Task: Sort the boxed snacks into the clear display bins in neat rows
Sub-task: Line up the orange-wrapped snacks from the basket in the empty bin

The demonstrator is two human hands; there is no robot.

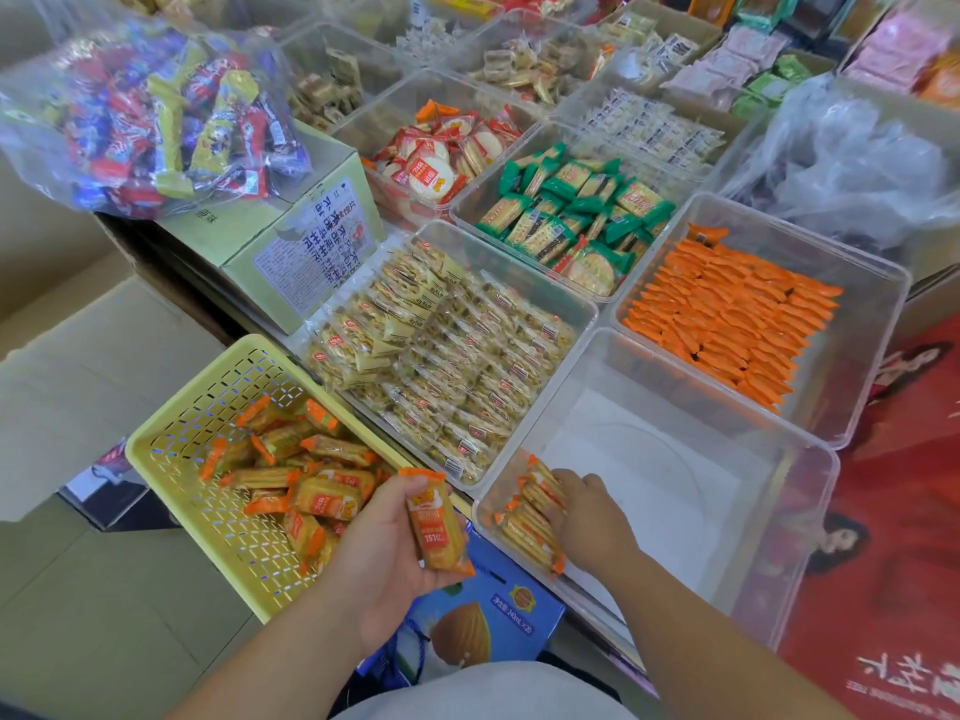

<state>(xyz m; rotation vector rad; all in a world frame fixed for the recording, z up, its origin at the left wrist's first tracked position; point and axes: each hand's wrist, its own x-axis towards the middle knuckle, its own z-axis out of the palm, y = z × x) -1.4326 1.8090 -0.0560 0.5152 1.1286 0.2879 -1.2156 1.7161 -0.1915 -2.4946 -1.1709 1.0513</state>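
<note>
A yellow perforated basket (171, 423) at the lower left holds several orange-ended cracker packs (322, 493). My left hand (384, 553) grips one such pack (439, 527) just right of the basket. My right hand (592, 517) reaches into the near clear bin (727, 439) and its curled fingers press on a short row of the same packs (527, 527) standing on edge against the bin's left wall. The rest of that bin shows only its white floor.
Other clear bins behind hold yellow packs (447, 350), orange packs (727, 314), green packs (576, 215) and red-white packs (441, 153). A pale green carton (291, 252) carries a bag of mixed sweets (156, 122). A blue drink carton (488, 615) lies by my lap.
</note>
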